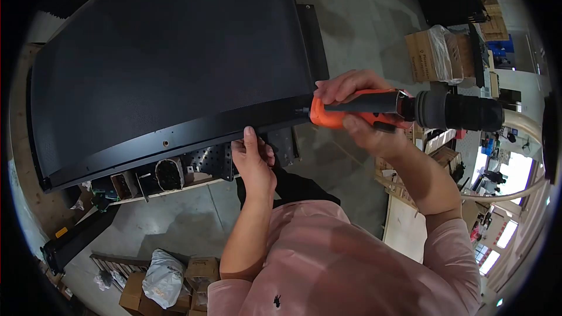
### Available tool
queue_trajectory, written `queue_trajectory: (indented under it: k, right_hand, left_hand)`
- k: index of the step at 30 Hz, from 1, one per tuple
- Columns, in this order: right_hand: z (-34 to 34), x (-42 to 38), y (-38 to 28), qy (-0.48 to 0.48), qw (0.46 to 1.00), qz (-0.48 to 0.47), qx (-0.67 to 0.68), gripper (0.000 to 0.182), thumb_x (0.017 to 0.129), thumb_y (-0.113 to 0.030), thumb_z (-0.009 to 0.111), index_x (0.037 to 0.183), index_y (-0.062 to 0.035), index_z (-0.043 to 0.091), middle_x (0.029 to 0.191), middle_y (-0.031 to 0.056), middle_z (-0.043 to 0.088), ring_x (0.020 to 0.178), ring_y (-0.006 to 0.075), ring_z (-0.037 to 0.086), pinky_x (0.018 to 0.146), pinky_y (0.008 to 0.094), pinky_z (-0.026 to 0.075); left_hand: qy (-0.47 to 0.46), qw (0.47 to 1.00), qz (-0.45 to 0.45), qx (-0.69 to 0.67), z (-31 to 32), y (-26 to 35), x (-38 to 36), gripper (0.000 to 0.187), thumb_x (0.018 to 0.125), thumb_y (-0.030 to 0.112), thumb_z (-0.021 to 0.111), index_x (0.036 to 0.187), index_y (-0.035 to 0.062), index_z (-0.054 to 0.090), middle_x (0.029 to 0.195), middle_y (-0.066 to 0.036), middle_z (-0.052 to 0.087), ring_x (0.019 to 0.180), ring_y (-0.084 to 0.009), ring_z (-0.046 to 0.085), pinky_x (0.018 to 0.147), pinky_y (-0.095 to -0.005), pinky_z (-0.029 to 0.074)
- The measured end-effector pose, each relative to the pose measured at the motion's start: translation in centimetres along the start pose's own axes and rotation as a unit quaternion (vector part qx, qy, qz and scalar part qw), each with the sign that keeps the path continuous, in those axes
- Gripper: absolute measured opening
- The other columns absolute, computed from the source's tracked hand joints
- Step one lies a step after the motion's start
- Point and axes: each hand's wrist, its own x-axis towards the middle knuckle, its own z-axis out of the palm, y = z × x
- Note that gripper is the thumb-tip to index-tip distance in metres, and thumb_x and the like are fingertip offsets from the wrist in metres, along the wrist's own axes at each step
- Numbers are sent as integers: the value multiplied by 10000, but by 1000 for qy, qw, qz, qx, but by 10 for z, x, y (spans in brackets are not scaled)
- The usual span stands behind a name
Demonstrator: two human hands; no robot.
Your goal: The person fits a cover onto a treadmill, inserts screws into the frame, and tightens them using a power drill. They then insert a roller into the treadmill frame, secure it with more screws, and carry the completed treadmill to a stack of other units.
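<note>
A large black panel point(175, 64) with a bent front edge fills the upper left. My right hand point(363, 108) is wrapped round an orange-and-black power tool point(366, 102). The tool lies sideways, its orange front end right at the panel's right corner, where a small slim tip shows. A ribbed black sleeve point(459, 111) joins its back end to a pale hose. At the panel's front edge is my left hand point(254, 155), its thumb laid upright against the edge and its fingers curled just below. A small hole point(165, 143) shows in the panel's front face.
Under the panel runs a shelf with tubes and a perforated metal plate point(211, 161). Cardboard boxes point(202, 269) and a white plastic bag point(164, 278) stand on the floor at lower left. The pale hose point(524, 123) loops at the right, near a wrapped carton point(430, 55).
</note>
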Motion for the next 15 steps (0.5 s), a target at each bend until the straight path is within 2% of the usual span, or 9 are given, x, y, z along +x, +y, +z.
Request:
queue_trajectory:
  k: [2, 4, 5, 8, 9, 11, 12, 14, 15]
  right_hand:
    - [0, 2, -2, 18, 1000, 4, 19, 245, 819, -84, 663, 1022, -37, 534, 987, 112, 607, 996, 250, 626, 1048, 494, 427]
    - [1, 5, -12, -60, 996, -13, -71, 257, 816, -105, 670, 1024, -50, 530, 996, 112, 601, 993, 246, 614, 1056, 496, 412]
    - [1, 4, -10, -59, 996, -14, -69, 257, 816, -105, 670, 1024, -50, 530, 996, 112, 601, 993, 246, 614, 1056, 496, 412]
    - [4, 3, -5, -8, 1000, 11, 24, 258, 802, -140, 684, 1006, -68, 544, 971, 109, 600, 982, 242, 607, 1064, 506, 403]
    - [3, 2, -8, -18, 999, 6, 37, 258, 802, -140, 684, 1006, -68, 544, 971, 109, 600, 982, 242, 607, 1064, 506, 403]
    - [4, 0, -6, -53, 998, -28, -21, 293, 804, -172, 704, 1028, -53, 556, 999, 124, 612, 1023, 260, 607, 1061, 518, 404]
    - [0, 3, -4, -72, 997, -33, -7, 300, 789, -120, 705, 1042, -37, 566, 1025, 132, 626, 1041, 267, 620, 1041, 484, 431]
    - [-5, 6, -3, -95, 995, -40, 17, 313, 775, -69, 706, 1056, -20, 577, 1051, 140, 639, 1058, 273, 633, 1020, 450, 457]
    - [-6, 6, -5, -89, 996, -28, 11, 321, 793, -103, 706, 1073, -14, 577, 1078, 151, 639, 1075, 277, 629, 1021, 454, 457]
  left_hand:
    - [-21, 1000, 1, 5, -2, 1, 1, 378, 949, 402, 630, 898, 88, 426, 711, -13, 490, 507, -79, 469, 422, -210, 345]
    - [-29, 1000, 7, 3, -11, 0, 1, 363, 957, 397, 618, 894, 88, 438, 705, -11, 489, 512, -81, 470, 437, -213, 355]
    - [-36, 999, 14, 0, -19, -2, 0, 350, 966, 392, 606, 890, 88, 450, 699, -9, 488, 517, -82, 471, 453, -216, 366]
    - [-56, 996, 26, 66, -65, -13, -4, 318, 989, 359, 573, 857, 84, 481, 663, 1, 478, 534, -81, 470, 482, -230, 385]
    - [-42, 996, 37, 68, -82, -18, -2, 318, 989, 359, 573, 857, 84, 481, 663, 1, 478, 534, -81, 470, 482, -230, 385]
    - [-7, 982, 56, 182, -136, -20, -1, 324, 996, 345, 555, 807, 85, 516, 654, -1, 493, 543, -92, 459, 482, -244, 361]
    - [26, 977, 59, 201, -161, -15, 5, 322, 1002, 300, 550, 781, 67, 528, 640, -3, 511, 553, -84, 454, 494, -249, 364]
    - [79, 955, 138, 249, -231, -8, 37, 289, 997, 277, 563, 816, 52, 562, 661, -2, 547, 573, -76, 492, 515, -238, 369]
    - [131, 924, 169, 317, -253, 7, 52, 253, 986, 251, 575, 860, 33, 595, 672, -39, 605, 582, -135, 547, 545, -271, 407]
